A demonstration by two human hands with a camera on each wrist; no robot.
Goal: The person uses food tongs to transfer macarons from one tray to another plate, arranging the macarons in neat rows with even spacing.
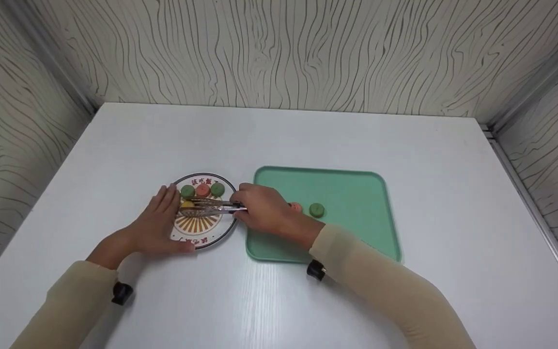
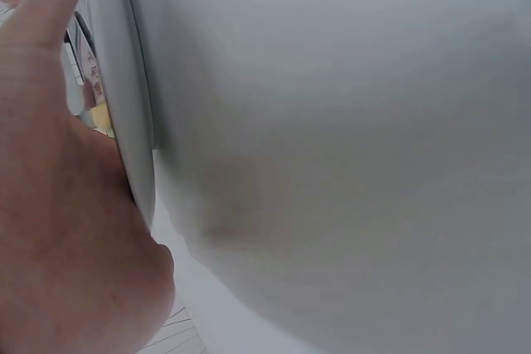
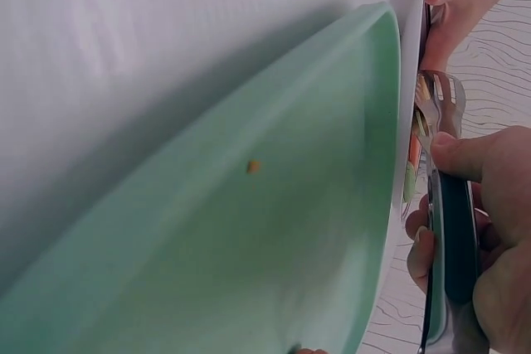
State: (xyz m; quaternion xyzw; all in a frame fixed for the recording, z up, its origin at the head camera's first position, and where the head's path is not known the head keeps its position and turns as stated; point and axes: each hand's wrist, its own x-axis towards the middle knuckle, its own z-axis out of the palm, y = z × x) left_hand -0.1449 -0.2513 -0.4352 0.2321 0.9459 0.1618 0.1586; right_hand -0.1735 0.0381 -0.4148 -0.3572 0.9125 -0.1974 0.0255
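Note:
My right hand point(image 1: 264, 208) grips metal tongs point(image 1: 211, 210) with dark handles point(image 3: 458, 238), reaching left over a round patterned plate point(image 1: 213, 231). The slotted tong heads lie around a yellow macaron point(image 1: 187, 206) near the plate's left side. Behind it, along the far part of the plate, sit a green macaron point(image 1: 187, 192), a pink one point(image 1: 203, 189) and another green one point(image 1: 217, 189). My left hand point(image 1: 155, 228) rests at the plate's left rim, fingers straight and thumb spread toward the near edge; in the left wrist view the palm point(image 2: 75, 238) lies beside the rim.
Right of the plate lies a green rectangular tray point(image 1: 347, 189), partly under my right forearm. A pink macaron point(image 1: 296, 207), partly hidden by the hand, and a green macaron point(image 1: 317, 210) are on it. A small orange crumb point(image 3: 253, 167) lies in the tray. Wood-patterned panels point(image 1: 279, 53) enclose the white table point(image 1: 279, 135).

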